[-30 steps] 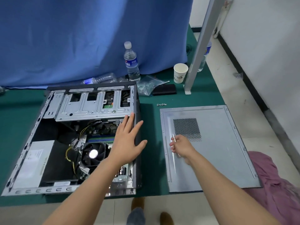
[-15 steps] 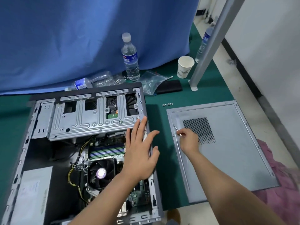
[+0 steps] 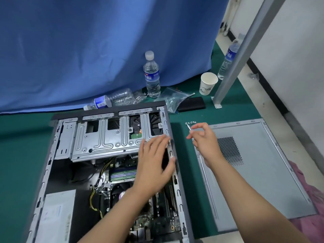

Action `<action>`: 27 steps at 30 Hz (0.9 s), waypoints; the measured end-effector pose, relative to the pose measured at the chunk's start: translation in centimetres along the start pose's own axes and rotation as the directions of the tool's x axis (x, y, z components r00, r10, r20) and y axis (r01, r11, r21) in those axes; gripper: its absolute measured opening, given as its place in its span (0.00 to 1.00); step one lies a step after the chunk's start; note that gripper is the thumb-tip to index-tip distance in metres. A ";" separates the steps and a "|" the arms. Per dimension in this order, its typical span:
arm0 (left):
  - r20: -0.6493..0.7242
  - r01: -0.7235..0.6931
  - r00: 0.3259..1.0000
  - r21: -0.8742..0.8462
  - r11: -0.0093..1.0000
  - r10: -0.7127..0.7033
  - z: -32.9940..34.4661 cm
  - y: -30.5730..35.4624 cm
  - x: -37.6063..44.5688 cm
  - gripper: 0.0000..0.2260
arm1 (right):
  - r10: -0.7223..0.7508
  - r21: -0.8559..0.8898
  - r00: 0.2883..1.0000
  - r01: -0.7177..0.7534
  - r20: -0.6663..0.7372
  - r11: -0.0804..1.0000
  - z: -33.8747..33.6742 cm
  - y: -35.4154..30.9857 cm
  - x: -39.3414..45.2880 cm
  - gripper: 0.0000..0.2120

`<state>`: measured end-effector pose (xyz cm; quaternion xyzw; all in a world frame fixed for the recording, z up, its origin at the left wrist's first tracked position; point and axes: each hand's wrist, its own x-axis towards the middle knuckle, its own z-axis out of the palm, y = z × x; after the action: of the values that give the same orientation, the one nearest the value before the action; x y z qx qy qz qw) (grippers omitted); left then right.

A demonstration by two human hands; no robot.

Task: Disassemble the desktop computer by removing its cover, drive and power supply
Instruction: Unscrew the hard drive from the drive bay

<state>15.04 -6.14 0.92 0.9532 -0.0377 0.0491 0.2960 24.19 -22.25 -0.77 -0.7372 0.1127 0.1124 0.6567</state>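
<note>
The open computer case lies on its side on the green table. Its metal drive cage spans the far end, with the hard drive visible through a cutout. The grey power supply sits in the near left corner. My left hand rests flat, fingers straight, on the case's right rim by the cage. My right hand pinches a thin silver screwdriver just left of the removed side cover, near a row of loose screws.
A standing water bottle, a lying bottle, a plastic bag, a black phone and a paper cup sit behind the case. A metal post stands at the right. Pink cloth lies off the table edge.
My right hand has lifted off the cover and moved forward toward the screws with the screwdriver. My left hand slid forward along the case rim. The camera came closer.
</note>
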 end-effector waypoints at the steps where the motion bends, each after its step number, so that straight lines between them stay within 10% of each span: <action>1: -0.020 0.002 1.000 0.015 1.000 -0.001 -0.8 -0.8 0.3 0.26 | -0.008 0.061 1.000 0.006 0.022 0.998 0.3 -1.0 0.2 0.04; 9: 0.079 0.092 0.989 0.306 0.948 -0.122 -6.2 -9.0 3.0 0.38 | -0.018 0.339 0.939 -0.106 0.343 0.935 3.6 -5.4 1.1 0.09; 27: 0.131 0.078 0.980 0.434 0.898 -0.149 -5.5 -11.8 3.4 0.42 | -0.119 0.038 0.943 0.113 0.310 0.993 13.1 -4.2 1.4 0.04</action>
<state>19.23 6.60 -0.77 0.9961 0.0058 -0.0384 0.0788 26.64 -8.76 1.31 -0.7089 -0.0349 0.1875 0.6790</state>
